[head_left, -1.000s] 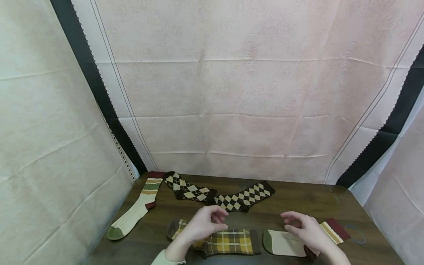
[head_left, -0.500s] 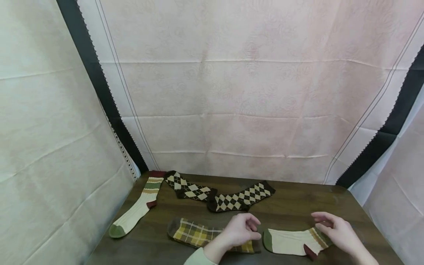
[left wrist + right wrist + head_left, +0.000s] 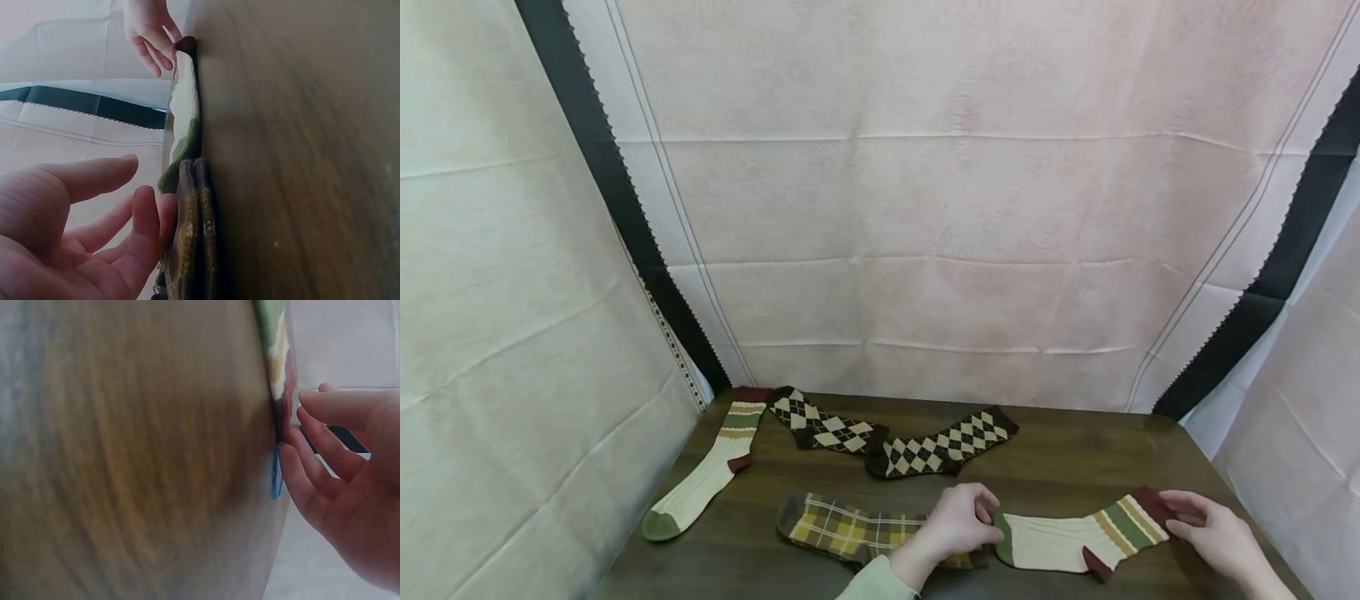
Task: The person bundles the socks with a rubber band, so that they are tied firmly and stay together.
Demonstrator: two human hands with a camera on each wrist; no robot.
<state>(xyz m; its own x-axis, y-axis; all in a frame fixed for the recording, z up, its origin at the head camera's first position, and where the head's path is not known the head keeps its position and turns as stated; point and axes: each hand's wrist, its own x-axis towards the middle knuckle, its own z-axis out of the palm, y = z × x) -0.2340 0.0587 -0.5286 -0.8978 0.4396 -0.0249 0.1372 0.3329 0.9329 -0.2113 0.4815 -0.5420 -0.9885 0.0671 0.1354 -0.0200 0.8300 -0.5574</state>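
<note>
A cream sock (image 3: 1048, 543) with green toe, striped leg and maroon cuff lies flat at the front right. My left hand (image 3: 958, 521) is at its toe, above the end of the yellow plaid socks (image 3: 842, 529). In the left wrist view its thumb and fingers are apart; some fingertips reach down beside the sock edges. My right hand (image 3: 1213, 537) is at the maroon cuff (image 3: 285, 412). The right wrist view shows a gap between thumb and fingers, with fingertips touching or very near the cuff. Two layers of plaid sock (image 3: 189, 231) lie stacked.
Another cream sock (image 3: 700, 492) lies at the table's left. Two argyle socks (image 3: 838, 435) lie along the back, their ends meeting. A thin blue loop (image 3: 275, 478) lies on the wooden table (image 3: 1075, 450) beside the right hand. Pale cloth walls (image 3: 925, 208) enclose the back and sides.
Both hands have moved right: the left from over the plaid socks to the cream sock's toe, the right from above that sock to its cuff. The sock's stripes and cuff are now uncovered.
</note>
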